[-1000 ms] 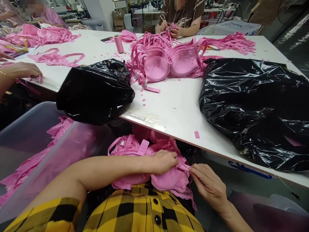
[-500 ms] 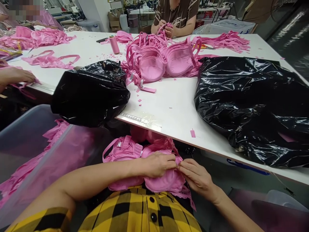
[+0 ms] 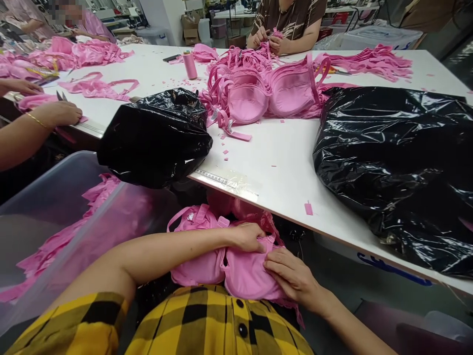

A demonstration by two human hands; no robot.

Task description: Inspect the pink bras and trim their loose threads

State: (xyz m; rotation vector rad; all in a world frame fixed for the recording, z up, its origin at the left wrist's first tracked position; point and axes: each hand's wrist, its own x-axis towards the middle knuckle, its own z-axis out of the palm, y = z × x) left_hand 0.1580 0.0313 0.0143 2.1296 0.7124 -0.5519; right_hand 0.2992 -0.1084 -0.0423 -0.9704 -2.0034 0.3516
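Lower centre: the pink bra [image 3: 244,271] lies on the lap, just below the table [image 3: 281,162] edge. Its lower rim is hidden by the yellow checked shirt [image 3: 221,320]. Its straps run into a heap of pink garments [image 3: 207,217] under the overhang and cannot be told apart from it.

The left hand [image 3: 246,236] reaches across from lower left, fingers curled and pinching the cup's upper edge, fingertips sunk in fabric. The right hand [image 3: 291,276] lies flat on the right cup, fingers extended, not closed on anything.

A clear bin [image 3: 55,207] stands just beside the left arm. Two black bags [image 3: 155,138] [image 3: 399,162] overhang the near table edge, with bare tabletop between them
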